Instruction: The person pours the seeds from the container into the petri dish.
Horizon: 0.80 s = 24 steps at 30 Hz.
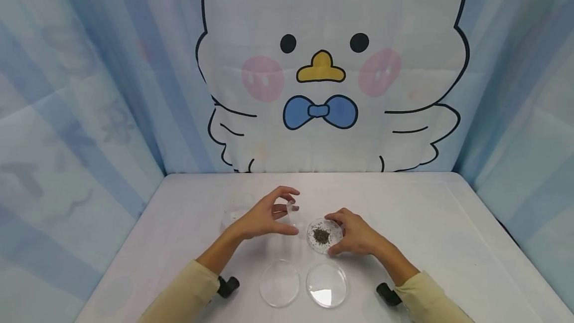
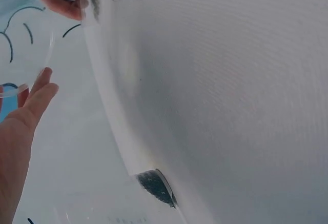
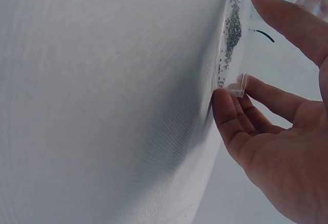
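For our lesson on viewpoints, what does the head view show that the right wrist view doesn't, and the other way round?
Only the head view: two clear round dishes nearest the person, the left sleeve, the right sleeve and the printed yellow beak.
Only the right wrist view: the grain dish seen side-on, and the palm side of the right hand.
Both: that hand holding the dish, the dark grains and the white tabletop.

"We're counting: two clear, shallow, round plastic dishes (image 1: 280, 283) (image 1: 327, 285)!"
"With dark granules (image 1: 321, 236)?"
"One clear round dish (image 1: 316, 248)!"
"Lifted clear plastic pieces (image 1: 291, 213)?"
"One! And two bare hands (image 1: 264, 217) (image 1: 356, 233), two black wrist cameras (image 1: 228, 287) (image 1: 388, 294)!"
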Motion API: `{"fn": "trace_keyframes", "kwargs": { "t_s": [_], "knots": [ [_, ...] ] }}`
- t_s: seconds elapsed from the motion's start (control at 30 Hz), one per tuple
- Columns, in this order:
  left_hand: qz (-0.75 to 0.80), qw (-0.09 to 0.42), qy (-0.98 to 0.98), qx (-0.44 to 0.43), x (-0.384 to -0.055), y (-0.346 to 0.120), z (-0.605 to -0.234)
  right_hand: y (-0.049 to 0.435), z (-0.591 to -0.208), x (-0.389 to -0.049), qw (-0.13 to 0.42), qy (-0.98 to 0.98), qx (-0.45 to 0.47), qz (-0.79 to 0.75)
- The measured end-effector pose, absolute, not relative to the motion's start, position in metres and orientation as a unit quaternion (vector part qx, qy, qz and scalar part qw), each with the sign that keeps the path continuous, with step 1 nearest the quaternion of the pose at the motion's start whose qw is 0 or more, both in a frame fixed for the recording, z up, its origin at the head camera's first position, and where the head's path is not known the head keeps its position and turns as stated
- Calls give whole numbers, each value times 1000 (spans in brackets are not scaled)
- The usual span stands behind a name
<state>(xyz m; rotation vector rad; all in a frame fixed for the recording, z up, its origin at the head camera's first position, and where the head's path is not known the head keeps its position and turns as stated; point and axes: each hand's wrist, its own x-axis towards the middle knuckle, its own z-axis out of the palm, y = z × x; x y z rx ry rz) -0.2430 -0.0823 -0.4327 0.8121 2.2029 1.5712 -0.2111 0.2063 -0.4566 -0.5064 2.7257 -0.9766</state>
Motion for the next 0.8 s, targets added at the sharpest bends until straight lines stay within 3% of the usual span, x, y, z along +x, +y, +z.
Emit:
{"fn": "trace_keyframes", "kwargs": {
  "t_s": [0.8],
  "knots": [
    [479, 127, 818, 292, -243, -59, -441, 209, -460, -212, 86, 921, -188, -331]
  ]
}}
